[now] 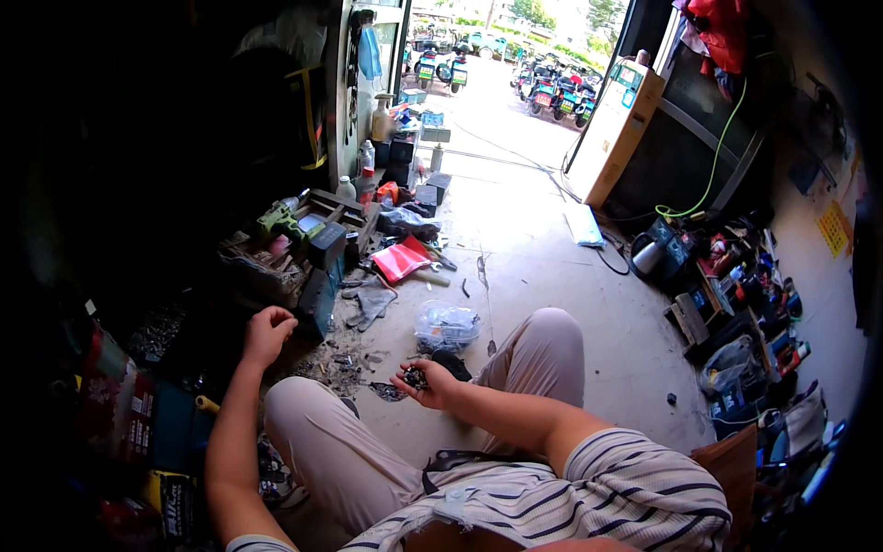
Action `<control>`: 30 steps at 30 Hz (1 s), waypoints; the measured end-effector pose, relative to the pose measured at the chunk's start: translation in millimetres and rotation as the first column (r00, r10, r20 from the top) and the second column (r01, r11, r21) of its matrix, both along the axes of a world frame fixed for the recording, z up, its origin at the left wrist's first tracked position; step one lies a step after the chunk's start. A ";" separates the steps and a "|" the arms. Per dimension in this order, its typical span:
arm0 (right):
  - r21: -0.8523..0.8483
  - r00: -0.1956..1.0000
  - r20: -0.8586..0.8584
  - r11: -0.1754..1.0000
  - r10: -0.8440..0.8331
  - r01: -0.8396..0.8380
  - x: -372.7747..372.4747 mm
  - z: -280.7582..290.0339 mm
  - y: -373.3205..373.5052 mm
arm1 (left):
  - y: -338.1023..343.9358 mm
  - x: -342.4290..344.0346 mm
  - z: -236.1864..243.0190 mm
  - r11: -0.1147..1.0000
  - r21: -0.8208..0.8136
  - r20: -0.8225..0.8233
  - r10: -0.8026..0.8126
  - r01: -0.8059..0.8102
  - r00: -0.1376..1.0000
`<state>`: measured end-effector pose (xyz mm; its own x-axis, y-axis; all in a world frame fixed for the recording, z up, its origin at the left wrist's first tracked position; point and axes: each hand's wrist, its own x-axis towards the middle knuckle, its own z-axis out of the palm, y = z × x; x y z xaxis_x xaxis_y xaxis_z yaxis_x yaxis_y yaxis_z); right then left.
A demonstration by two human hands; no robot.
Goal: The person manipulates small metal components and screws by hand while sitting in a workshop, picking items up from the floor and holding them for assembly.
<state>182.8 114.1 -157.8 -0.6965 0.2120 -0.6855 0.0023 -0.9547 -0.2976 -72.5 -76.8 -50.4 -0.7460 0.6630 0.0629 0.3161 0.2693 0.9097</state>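
Observation:
My right hand (429, 386) is cupped palm up above the floor between my knees. In it lies a heap of small dark and shiny hardware pieces (416, 378), too small to tell singly. Out to the left, my left hand (268, 335) is raised beside a dark box (317, 299), its fingertips drawn together; whether anything is pinched there I cannot make out. Just beyond my right hand stands a clear plastic tub (447, 325) with small things in it. Scattered small parts and debris (342, 365) cover the floor between my hands.
A grey work glove (372, 304), a red packet (402, 259) and a wrench lie ahead. On the left stands a wooden crate (342, 210) with a green power tool (279, 219). Cluttered tools and a clear bag (728, 364) line the right wall. Scooters (559, 92) are parked outside the doorway.

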 end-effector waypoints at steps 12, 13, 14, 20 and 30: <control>0.139 0.984 -0.082 0.979 0.159 -0.147 -22.8 118.6 26.9 | 75.3 107.5 110.3 0.936 0.205 0.248 -0.332 0.285 0.910; 0.167 0.981 -0.083 0.973 0.175 -0.159 -27.3 132.6 30.4 | 81.9 109.9 110.9 0.928 0.216 0.242 -0.352 0.303 0.904; 0.200 0.975 -0.112 0.966 0.190 -0.165 -31.5 139.2 37.1 | 89.0 112.3 108.8 0.919 0.247 0.250 -0.368 0.308 0.896; 0.259 0.923 -0.231 0.934 0.307 -0.246 -70.9 148.5 78.6 | 108.5 104.8 75.8 0.921 0.366 0.496 -0.316 0.135 0.809; 0.214 0.946 -0.194 0.952 0.259 -0.217 -100.0 150.7 70.3 | 108.0 70.1 65.5 0.881 0.400 0.867 -0.274 -0.253 0.417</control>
<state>82.7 184.4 -7.1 -0.8697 0.1318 -0.4757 0.1375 -0.8608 -0.4900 -2.5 31.2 15.2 -0.5332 0.7645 -0.3623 -0.7308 -0.2005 0.6525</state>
